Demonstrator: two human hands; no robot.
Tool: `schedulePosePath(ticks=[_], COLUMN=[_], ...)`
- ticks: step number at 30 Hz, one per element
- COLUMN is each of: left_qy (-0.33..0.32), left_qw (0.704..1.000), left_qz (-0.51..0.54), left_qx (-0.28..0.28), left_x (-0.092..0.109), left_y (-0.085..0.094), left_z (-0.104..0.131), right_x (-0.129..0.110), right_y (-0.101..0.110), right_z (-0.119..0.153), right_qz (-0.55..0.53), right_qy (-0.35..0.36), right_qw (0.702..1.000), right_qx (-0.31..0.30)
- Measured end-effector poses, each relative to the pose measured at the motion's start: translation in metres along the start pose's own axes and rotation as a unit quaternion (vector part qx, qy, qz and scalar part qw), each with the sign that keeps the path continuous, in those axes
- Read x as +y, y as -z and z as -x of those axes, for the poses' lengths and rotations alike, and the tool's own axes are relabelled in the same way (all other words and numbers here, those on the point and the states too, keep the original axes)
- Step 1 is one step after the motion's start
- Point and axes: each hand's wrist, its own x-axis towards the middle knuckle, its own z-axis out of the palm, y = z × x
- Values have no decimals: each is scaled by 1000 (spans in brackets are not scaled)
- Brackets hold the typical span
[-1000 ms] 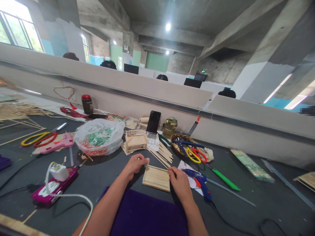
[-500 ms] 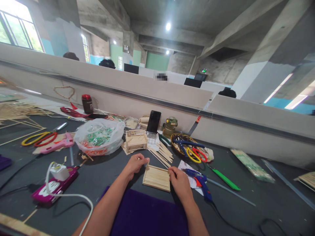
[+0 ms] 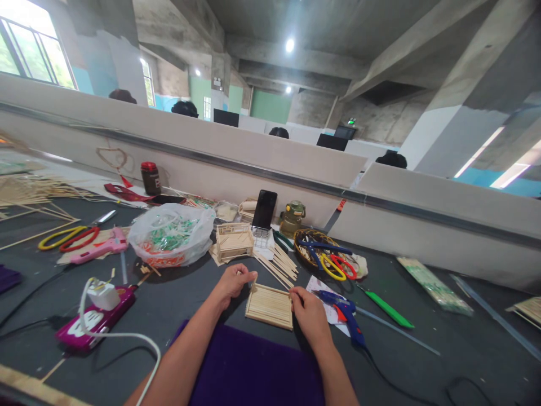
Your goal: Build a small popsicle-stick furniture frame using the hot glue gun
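Observation:
A small rectangular panel of pale wooden sticks [image 3: 269,305], with a raised rim along its edges, lies in front of me. My left hand [image 3: 233,285] is closed in a pinch at the panel's far left corner, where a short upright stick [image 3: 254,283] shows under the fingertips. At the far right corner, my right hand [image 3: 310,313] has thumb and forefinger pressed together on the panel's edge; the exact grip is partly hidden. Just behind, loose wooden sticks [image 3: 282,265] lie beside a small stick-built box [image 3: 235,241].
A blue glue gun [image 3: 346,313] and green utility knife [image 3: 389,309] lie to the right. A basket of tools [image 3: 301,252] and a phone [image 3: 265,209] stand behind. Leftward are a plastic bag [image 3: 171,234], pink glue gun [image 3: 105,247], scissors [image 3: 80,238] and power strip [image 3: 95,318].

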Motion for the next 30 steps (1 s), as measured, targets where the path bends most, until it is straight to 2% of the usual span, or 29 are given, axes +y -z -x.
schedulePosePath(ticks=[30], left_qy=[0], left_qw=[1000], left_qz=[1], left_qx=[7], left_x=[2], left_y=[-1], left_z=[1], right_x=[0], right_y=[2], right_z=[0], right_qz=[0], right_qy=[3], right_qw=[1000], right_qx=[4])
